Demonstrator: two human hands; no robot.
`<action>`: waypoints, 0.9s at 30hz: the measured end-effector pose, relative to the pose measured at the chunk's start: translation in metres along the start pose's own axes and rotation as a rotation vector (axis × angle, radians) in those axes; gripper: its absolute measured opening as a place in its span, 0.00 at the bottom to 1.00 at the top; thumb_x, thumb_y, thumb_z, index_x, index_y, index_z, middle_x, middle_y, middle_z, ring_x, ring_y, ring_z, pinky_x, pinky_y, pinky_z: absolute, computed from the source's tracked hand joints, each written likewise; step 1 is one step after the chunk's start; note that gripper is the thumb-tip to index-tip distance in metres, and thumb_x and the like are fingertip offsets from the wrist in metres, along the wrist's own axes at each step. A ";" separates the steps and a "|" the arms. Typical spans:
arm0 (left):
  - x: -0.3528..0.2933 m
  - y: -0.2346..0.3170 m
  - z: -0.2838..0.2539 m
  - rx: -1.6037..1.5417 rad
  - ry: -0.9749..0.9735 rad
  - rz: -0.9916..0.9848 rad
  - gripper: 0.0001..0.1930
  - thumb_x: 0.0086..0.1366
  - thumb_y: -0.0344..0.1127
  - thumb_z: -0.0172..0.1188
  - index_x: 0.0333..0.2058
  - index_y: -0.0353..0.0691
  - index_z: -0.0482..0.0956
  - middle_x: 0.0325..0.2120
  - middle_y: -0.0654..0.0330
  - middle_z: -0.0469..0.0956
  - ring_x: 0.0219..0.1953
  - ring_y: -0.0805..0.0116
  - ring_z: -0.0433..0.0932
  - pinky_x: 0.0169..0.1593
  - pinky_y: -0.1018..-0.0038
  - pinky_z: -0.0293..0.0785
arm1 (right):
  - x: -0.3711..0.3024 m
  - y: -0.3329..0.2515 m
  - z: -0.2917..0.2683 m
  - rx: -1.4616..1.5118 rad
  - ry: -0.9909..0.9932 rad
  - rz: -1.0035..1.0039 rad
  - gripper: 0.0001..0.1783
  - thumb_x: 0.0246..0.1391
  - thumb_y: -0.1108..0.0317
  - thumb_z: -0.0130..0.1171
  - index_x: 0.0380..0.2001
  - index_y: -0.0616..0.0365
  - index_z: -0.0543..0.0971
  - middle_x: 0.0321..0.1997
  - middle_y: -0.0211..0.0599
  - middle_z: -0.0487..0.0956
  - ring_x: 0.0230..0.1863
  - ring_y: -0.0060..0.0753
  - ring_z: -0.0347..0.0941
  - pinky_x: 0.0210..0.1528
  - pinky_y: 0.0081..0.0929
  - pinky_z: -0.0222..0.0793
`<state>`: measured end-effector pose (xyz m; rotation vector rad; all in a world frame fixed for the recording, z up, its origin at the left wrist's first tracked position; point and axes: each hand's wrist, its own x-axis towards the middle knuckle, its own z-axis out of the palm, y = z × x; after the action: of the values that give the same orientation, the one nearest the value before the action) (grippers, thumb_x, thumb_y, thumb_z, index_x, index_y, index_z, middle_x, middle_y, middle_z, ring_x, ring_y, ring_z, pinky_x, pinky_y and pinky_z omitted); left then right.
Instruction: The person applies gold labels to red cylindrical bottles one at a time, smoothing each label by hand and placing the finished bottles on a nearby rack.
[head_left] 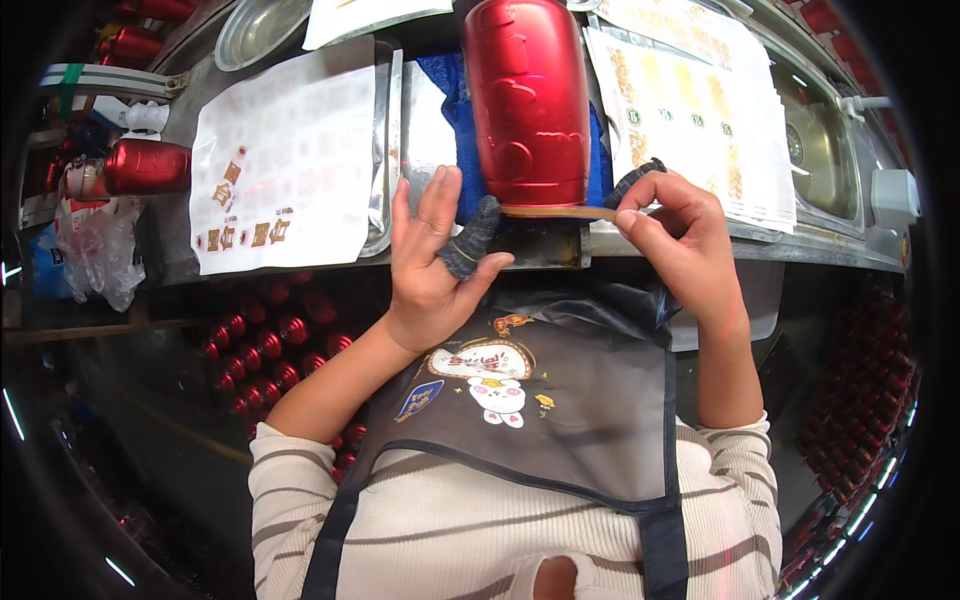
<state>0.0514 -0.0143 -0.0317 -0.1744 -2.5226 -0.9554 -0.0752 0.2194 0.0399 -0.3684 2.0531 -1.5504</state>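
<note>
A metal worktop (178,235) runs across the upper part of the view, its straight lines bent by the lens. A metal basin (818,185) is at its right end. At the left, a wooden plank (100,332) lies below a pale metal rail (115,76). The floor (170,410) looks dark and grey. Bright white streaks of light (868,512) line the lower right rim; others show at left.

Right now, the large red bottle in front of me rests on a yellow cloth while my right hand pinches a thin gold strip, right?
Not quite: the cloth is blue, as the head view shows. The large red bottle does rest on it, and your right hand pinches the thin gold strip.
</note>
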 end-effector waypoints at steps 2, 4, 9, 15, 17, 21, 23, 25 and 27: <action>0.005 0.002 0.002 0.044 0.001 0.044 0.20 0.55 0.36 0.73 0.44 0.32 0.83 0.66 0.41 0.65 0.65 0.42 0.67 0.67 0.38 0.49 | 0.003 0.004 -0.003 -0.016 0.012 0.016 0.04 0.55 0.74 0.60 0.28 0.62 0.77 0.27 0.19 0.71 0.24 0.05 0.59 0.25 0.12 0.51; 0.009 0.003 0.002 0.088 0.005 0.097 0.18 0.54 0.35 0.73 0.44 0.36 0.85 0.66 0.42 0.65 0.64 0.40 0.68 0.67 0.38 0.49 | 0.004 0.005 -0.002 -0.035 0.012 0.007 0.04 0.56 0.74 0.60 0.29 0.62 0.77 0.26 0.18 0.71 0.24 0.05 0.59 0.26 0.12 0.51; 0.036 0.020 0.003 0.225 0.053 0.221 0.12 0.49 0.34 0.69 0.34 0.43 0.87 0.66 0.42 0.65 0.63 0.36 0.69 0.64 0.30 0.47 | 0.007 0.012 -0.003 -0.032 0.018 -0.006 0.04 0.56 0.74 0.60 0.30 0.63 0.78 0.25 0.20 0.73 0.23 0.05 0.62 0.24 0.12 0.55; 0.059 0.032 0.020 0.289 0.091 0.230 0.14 0.46 0.33 0.69 0.35 0.42 0.84 0.65 0.44 0.67 0.66 0.37 0.65 0.64 0.29 0.43 | 0.010 0.016 0.002 -0.017 -0.020 0.027 0.04 0.56 0.74 0.61 0.30 0.64 0.78 0.25 0.20 0.73 0.23 0.05 0.63 0.25 0.11 0.56; 0.056 0.022 0.015 0.197 0.073 0.136 0.33 0.47 0.34 0.76 0.55 0.39 0.79 0.66 0.44 0.65 0.67 0.45 0.66 0.69 0.38 0.44 | 0.010 0.016 0.008 -0.031 -0.010 -0.041 0.03 0.56 0.74 0.61 0.30 0.61 0.78 0.26 0.17 0.72 0.23 0.03 0.59 0.24 0.10 0.51; 0.040 0.006 0.013 -0.109 0.098 -0.015 0.30 0.50 0.34 0.77 0.53 0.33 0.79 0.64 0.43 0.68 0.66 0.49 0.68 0.69 0.41 0.47 | 0.009 0.007 0.012 0.023 -0.040 -0.021 0.03 0.55 0.74 0.61 0.29 0.61 0.77 0.26 0.17 0.72 0.23 0.03 0.58 0.23 0.10 0.50; 0.028 0.003 0.008 -0.094 0.104 -0.034 0.30 0.50 0.34 0.77 0.53 0.31 0.79 0.64 0.43 0.68 0.65 0.48 0.69 0.70 0.41 0.47 | 0.008 0.007 0.011 0.025 -0.029 -0.031 0.03 0.55 0.74 0.61 0.29 0.61 0.77 0.26 0.17 0.72 0.23 0.03 0.58 0.23 0.10 0.50; 0.008 0.000 0.001 -0.058 0.071 -0.052 0.29 0.52 0.33 0.76 0.52 0.28 0.78 0.64 0.43 0.68 0.66 0.46 0.68 0.69 0.41 0.47 | 0.007 0.005 0.010 0.041 -0.026 -0.024 0.03 0.55 0.75 0.61 0.29 0.61 0.77 0.26 0.16 0.71 0.23 0.03 0.58 0.23 0.10 0.50; -0.004 -0.002 0.003 -0.031 0.033 -0.031 0.27 0.53 0.33 0.75 0.51 0.27 0.79 0.64 0.43 0.67 0.66 0.45 0.67 0.69 0.42 0.47 | 0.006 0.002 0.010 0.072 -0.033 0.004 0.03 0.55 0.75 0.60 0.29 0.61 0.77 0.26 0.16 0.71 0.23 0.03 0.58 0.24 0.10 0.50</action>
<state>0.0538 -0.0133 -0.0368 -0.1276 -2.4884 -1.0014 -0.0741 0.2084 0.0347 -0.3608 1.9658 -1.6007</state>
